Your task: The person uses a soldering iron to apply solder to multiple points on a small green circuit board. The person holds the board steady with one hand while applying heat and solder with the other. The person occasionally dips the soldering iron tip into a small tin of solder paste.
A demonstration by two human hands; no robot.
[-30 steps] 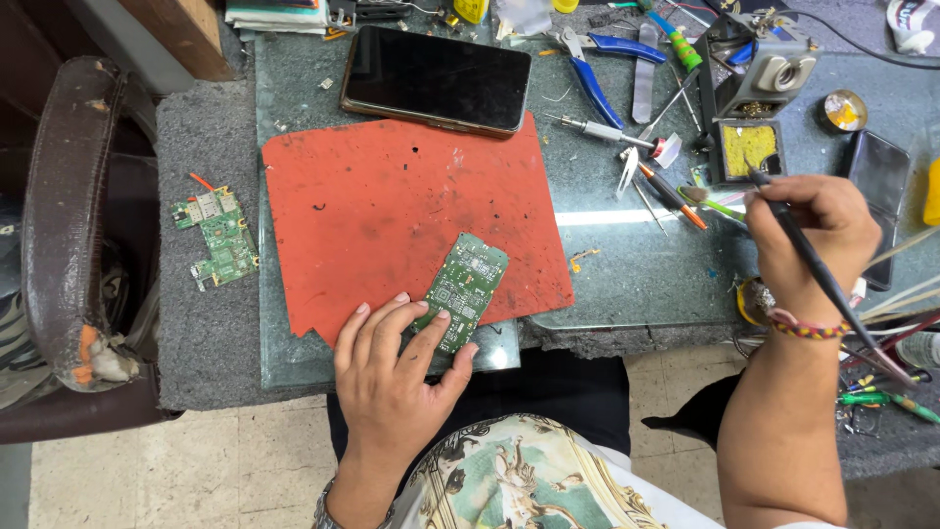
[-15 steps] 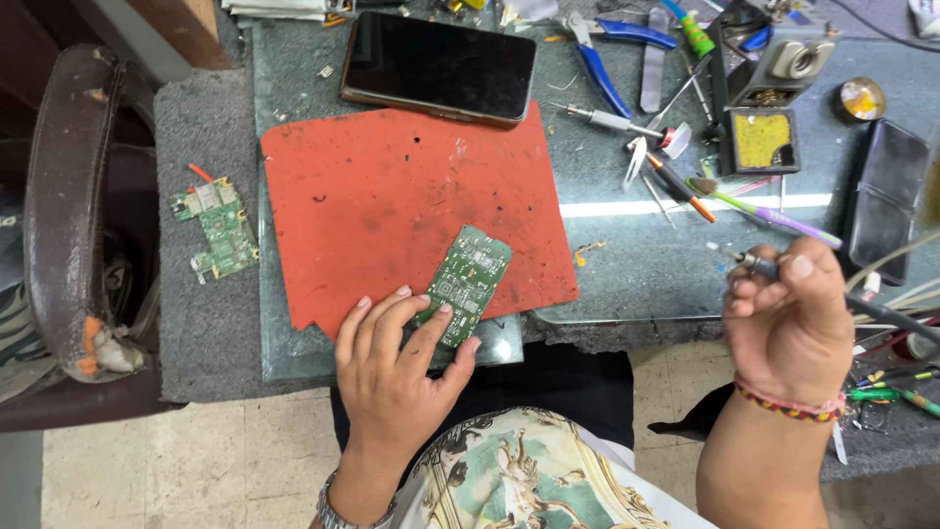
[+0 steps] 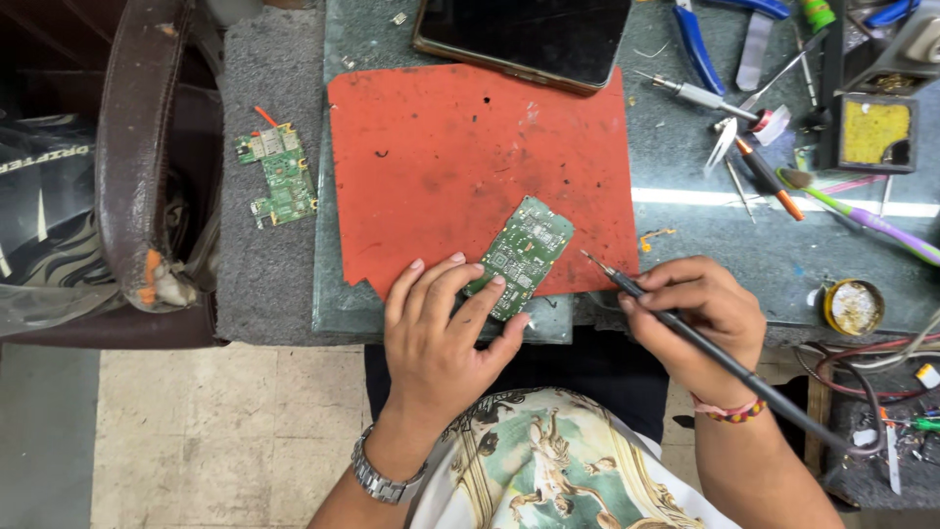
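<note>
Table with glass top, cluttered. Red mat in the middle, dark tablet at its far edge. Green circuit board lies flat on the mat's near edge, tilted diagonally. Left hand flat, fingers spread, fingertips pressing the board's near end to pin it. Right hand closed around a soldering iron, pen grip, tip just beside the board's right edge, not touching. Second small board lies on the grey pad to the left, well apart. Solder tin lies right of the right hand. Board looks light, stiff, thin, fragile on top; best held by the edges or pinned at a bare corner.
</note>
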